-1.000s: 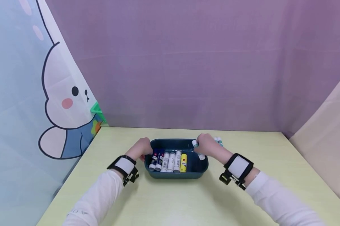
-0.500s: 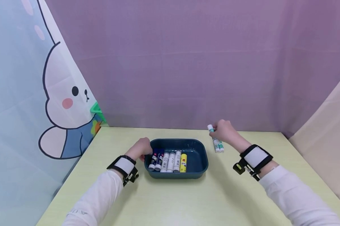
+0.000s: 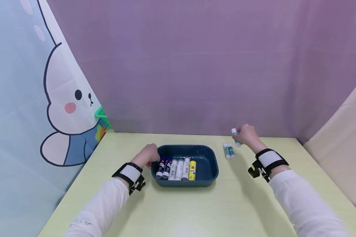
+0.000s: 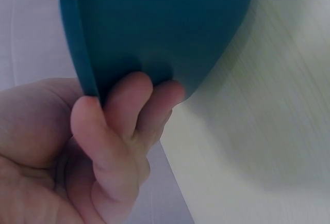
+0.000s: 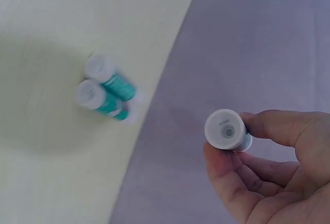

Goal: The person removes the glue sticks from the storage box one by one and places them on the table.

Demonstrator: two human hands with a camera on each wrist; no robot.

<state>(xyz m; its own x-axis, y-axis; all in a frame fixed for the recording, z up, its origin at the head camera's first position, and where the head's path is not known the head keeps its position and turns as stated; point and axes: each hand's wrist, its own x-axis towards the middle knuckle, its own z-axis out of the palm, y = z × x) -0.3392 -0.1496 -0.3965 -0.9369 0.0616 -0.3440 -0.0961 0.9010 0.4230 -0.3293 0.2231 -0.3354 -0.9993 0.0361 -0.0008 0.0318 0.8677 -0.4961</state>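
Note:
My left hand (image 3: 148, 154) pinches the left rim of a dark blue tray (image 3: 206, 168); in the left wrist view, its fingertips (image 4: 131, 92) press the outside wall. A row of glue sticks lies in the tray's left and middle: two dark blue glue sticks (image 3: 166, 170), three white glue sticks (image 3: 179, 170) and a yellow glue stick (image 3: 192, 170). Between thumb and fingers, my right hand (image 3: 248, 135) holds a white and green glue stick (image 3: 234, 131) in the air. Its hollow white end (image 5: 225, 129) faces the right wrist camera.
Two white and green glue sticks (image 3: 228, 151) lie side by side on the pale table (image 3: 180, 210), right of the tray. A purple cloth (image 3: 195, 82) hangs behind the table's far edge. Printed cloth (image 3: 62, 98) hangs at left.
My right hand went from over the tray to the table on its right, then a little further right, carrying the glue stick above the table. My left hand and the tray stayed put.

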